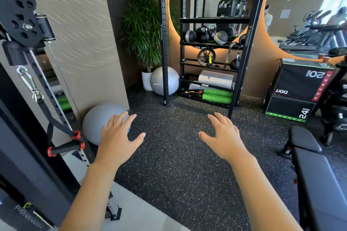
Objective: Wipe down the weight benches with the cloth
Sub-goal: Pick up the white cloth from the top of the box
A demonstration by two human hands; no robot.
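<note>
Task judged to be at its very start; no cloth is seen anywhere in view, and none is held; wiping is taken as not yet begun. The left hand (117, 137) and the right hand (224, 137) are held out over the speckled floor (178, 165), palms down; the fingers (216, 120) of both are spread and released, nothing grasped, nothing touched. One weight bench (319, 174) is noted at the near right, black padded, its far pad raised slightly; it lies to the right of the right hand, apart from it, and well apart from the left hand. Whether its surface has been wiped cannot be told. Remaining, as judged: the cloth to be found and taken up; the bench pads to be wiped. Also recorded: storage rack (212, 43) at far centre; two grey exercise balls (164, 80) at left; cable machine (24, 62) at near left.
</note>
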